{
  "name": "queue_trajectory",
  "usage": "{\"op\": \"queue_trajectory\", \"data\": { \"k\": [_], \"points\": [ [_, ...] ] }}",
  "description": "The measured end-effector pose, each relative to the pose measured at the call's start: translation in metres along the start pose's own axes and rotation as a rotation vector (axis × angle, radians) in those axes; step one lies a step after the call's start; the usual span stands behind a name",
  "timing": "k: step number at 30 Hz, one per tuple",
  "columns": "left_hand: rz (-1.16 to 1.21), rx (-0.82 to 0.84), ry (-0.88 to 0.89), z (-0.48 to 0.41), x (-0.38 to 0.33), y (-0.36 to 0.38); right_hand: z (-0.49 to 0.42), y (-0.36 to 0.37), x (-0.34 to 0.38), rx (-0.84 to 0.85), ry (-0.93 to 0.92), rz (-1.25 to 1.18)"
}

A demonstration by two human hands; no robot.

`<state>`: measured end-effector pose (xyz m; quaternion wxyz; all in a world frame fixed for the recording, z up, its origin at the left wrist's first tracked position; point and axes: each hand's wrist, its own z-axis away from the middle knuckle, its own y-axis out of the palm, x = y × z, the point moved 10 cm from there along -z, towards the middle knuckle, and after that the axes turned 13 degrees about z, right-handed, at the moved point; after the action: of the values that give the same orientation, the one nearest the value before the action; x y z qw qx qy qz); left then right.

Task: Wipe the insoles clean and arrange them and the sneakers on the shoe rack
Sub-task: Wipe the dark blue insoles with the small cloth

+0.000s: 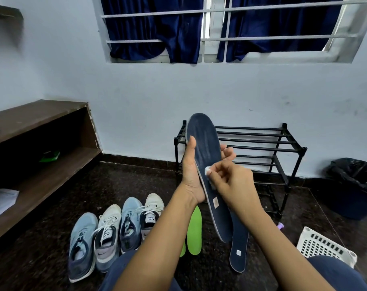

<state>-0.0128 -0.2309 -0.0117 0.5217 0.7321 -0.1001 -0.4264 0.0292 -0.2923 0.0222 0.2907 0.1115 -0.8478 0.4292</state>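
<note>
A: Head view: where's our insole (pixel 203 135)?
B: Mid-frame, toe up, heel toward lower right; our left hand (pixel 190 173) clasps its middle.
A: Right hand (pixel 233 181)?
B: Pinching a wipe (pixel 207 170) against its face, beside the left; we'd probably stroke lengthwise.

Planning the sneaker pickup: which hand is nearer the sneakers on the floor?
Left. The left hand holds the navy insole above-right of the sneakers; the right hand, pinching a wipe, is farther right.

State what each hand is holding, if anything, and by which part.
Left hand grips a navy insole around its middle. Right hand pinches a small white wipe, pressed against that insole.
</note>
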Motion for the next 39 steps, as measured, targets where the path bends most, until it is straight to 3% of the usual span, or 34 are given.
{"op": "queue_trajectory", "data": {
  "k": [2, 4, 6, 8, 11, 20, 24, 27, 37, 39],
  "points": [
    [-0.058, 0.004, -0.038, 0.001, 0.011, 0.004, 0.001, -0.019, 0.003, -0.214, -0.043, 0.106],
    [-0.081, 0.024, -0.057, 0.002, 0.015, 0.010, 0.005, -0.030, 0.004, -0.321, -0.046, 0.052],
    [-0.034, 0.047, -0.054, 0.002, 0.012, 0.012, 0.004, -0.019, -0.001, -0.187, 0.029, -0.159],
    [-0.012, 0.047, -0.001, -0.001, 0.000, 0.008, 0.005, 0.012, 0.001, 0.098, 0.098, -0.399],
    [0.018, 0.031, 0.071, -0.004, -0.013, 0.002, 0.011, 0.030, 0.006, 0.262, 0.094, -0.457],
    [-0.024, -0.012, -0.080, 0.000, 0.019, 0.005, -0.003, -0.022, -0.004, -0.233, 0.015, 0.012],
    [0.078, -0.023, 0.028, -0.004, -0.005, -0.004, 0.007, 0.020, 0.004, 0.159, 0.090, -0.324],
    [0.112, 0.005, 0.059, -0.004, -0.017, -0.006, 0.012, 0.029, 0.009, 0.240, 0.087, -0.442],
    [-0.012, -0.021, -0.059, 0.000, 0.020, 0.004, -0.011, -0.026, -0.009, -0.215, 0.024, -0.031],
    [-0.021, -0.028, -0.066, 0.001, 0.023, 0.005, -0.008, -0.030, -0.010, -0.245, 0.043, 0.009]
  ]
}}
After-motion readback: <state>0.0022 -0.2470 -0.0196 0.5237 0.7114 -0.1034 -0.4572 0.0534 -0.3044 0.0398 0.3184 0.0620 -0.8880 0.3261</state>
